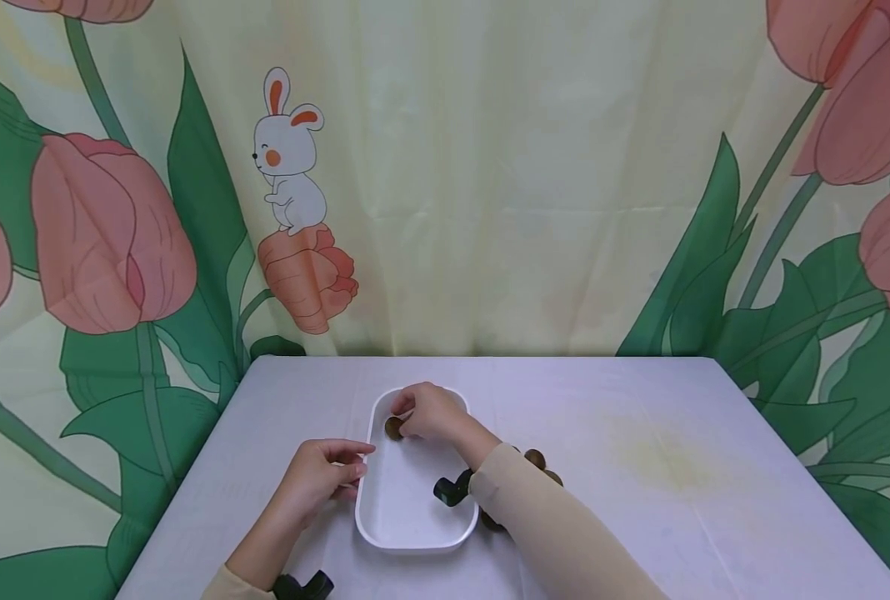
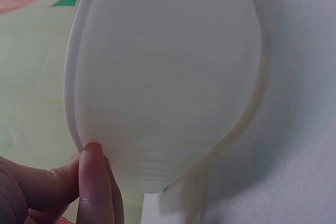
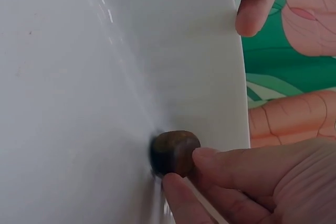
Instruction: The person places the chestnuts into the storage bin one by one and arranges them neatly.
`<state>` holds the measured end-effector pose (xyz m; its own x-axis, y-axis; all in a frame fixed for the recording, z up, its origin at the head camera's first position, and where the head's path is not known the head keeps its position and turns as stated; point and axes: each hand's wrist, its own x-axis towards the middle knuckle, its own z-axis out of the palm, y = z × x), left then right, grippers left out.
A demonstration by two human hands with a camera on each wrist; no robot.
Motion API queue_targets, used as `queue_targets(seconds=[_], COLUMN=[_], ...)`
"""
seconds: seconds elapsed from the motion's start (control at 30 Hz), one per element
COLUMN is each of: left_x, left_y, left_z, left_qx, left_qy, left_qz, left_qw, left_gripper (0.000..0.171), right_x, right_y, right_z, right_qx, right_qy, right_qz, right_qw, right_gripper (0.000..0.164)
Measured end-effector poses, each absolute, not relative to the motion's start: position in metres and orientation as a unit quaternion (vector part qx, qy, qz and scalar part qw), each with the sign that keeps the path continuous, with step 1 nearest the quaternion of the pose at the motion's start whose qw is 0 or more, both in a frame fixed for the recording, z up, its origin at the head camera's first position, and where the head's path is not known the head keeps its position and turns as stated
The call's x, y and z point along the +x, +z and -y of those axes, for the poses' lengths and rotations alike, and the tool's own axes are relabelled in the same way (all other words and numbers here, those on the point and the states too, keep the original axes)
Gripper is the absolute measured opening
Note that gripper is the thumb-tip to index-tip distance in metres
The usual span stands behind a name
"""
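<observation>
A white tray [image 1: 407,517] with rounded corners stands on the table. My left hand [image 1: 325,479] pinches its left rim between thumb and fingers. The left wrist view shows the outer wall of the tray [image 2: 168,77] close up, with fingertips [image 2: 93,166] at its edge. Inside the tray, near the far left corner, my right hand [image 1: 433,417] pinches a brown chestnut [image 1: 393,428] between thumb and finger. In the right wrist view the chestnut [image 3: 176,153] sits low against the tray's inner wall. The floor of the tray around it is white and partly shadowed.
Several more chestnuts [image 1: 535,459] lie on the white-covered table [image 1: 640,517] right of the tray, partly hidden by the right forearm. Black camera mounts [image 1: 452,490] are on both wrists. A curtain printed with tulips and a rabbit hangs behind the table.
</observation>
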<state>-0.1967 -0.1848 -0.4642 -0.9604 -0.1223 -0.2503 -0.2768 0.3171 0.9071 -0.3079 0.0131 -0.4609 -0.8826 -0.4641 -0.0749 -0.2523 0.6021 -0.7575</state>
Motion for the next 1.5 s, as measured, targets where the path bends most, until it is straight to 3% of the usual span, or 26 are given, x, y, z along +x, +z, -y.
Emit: queue_targets(seconds=[0.37, 0.67, 0.97, 1.27, 1.5], left_x=[-0.198, -0.198, -0.198, -0.198, -0.198], left_y=[-0.463, -0.464, -0.464, -0.465, -0.466], left_z=[0.188, 0.189, 0.188, 0.187, 0.186], left_qx=[-0.121, -0.123, -0.126, -0.124, -0.125], left_qy=[0.563, 0.554, 0.557, 0.564, 0.564], left_qz=[-0.815, -0.820, -0.818, -0.814, -0.814], left_qw=[0.068, 0.073, 0.075, 0.069, 0.070], left_gripper=[0.028, 0.027, 0.028, 0.028, 0.029], right_x=[-0.309, -0.307, -0.300, -0.290, -0.281], right_y=[-0.457, -0.444, -0.425, -0.419, -0.415], right_z=[-0.013, -0.024, -0.053, -0.088, -0.120], right_qx=[-0.189, -0.172, -0.173, -0.160, -0.159], right_qy=[-0.412, -0.476, -0.531, -0.551, -0.558], right_qz=[-0.885, -0.852, -0.814, -0.809, -0.805], right_qw=[0.104, 0.134, 0.158, 0.130, 0.125], right_gripper=[0.028, 0.031, 0.033, 0.028, 0.034])
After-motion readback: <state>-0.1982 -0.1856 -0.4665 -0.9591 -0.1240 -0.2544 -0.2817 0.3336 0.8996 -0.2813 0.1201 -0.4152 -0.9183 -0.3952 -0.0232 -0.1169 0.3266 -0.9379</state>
